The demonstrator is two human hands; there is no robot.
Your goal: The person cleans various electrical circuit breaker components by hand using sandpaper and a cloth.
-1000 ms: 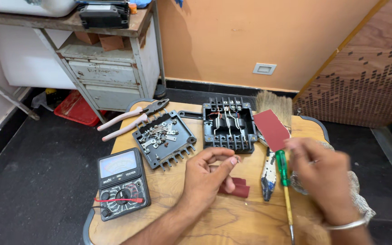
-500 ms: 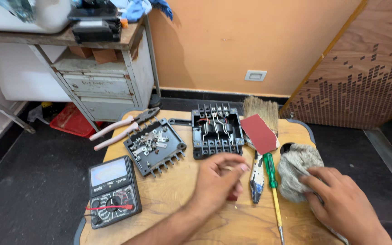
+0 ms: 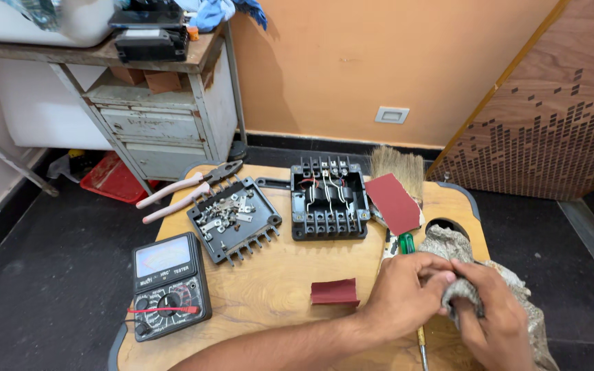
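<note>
Hands meeting at the right front of the wooden worktop point(image 3: 269, 288), right of the black terminal box point(image 3: 329, 199).

Left hand point(image 3: 407, 292): curling its fingers over a fold of the grey rag point(image 3: 458, 251), pressing it against the right hand.

Right hand point(image 3: 493, 319): closing around the same fold of rag from the right, thumb and fingers gripping the cloth. Both hands touching each other across the rag; neither lying spread.

Grey rag: bunching between the hands, right of and nearer than the terminal box, trailing off toward the worktop's right edge.

Green-handled screwdriver point(image 3: 406, 242): lying just beside the terminal box on its right, handle showing above the left hand, shaft passing under the hand and showing again nearer the camera.

Red sandpaper sheet point(image 3: 393, 203): lying just right of the terminal box, overlapping the bristles of a paintbrush point(image 3: 397, 168).

Folded red sandpaper piece point(image 3: 335, 292): lying nearer than the terminal box, left of the left hand, not touching it.

Open black cover tray point(image 3: 234, 218): sitting left of the terminal box, holding small loose metal parts.

Pliers with pink grips point(image 3: 187, 191): lying left of the terminal box, beyond the cover tray.

Analogue multimeter point(image 3: 168, 285): lying far left of the terminal box, at the worktop's near left edge.
</note>
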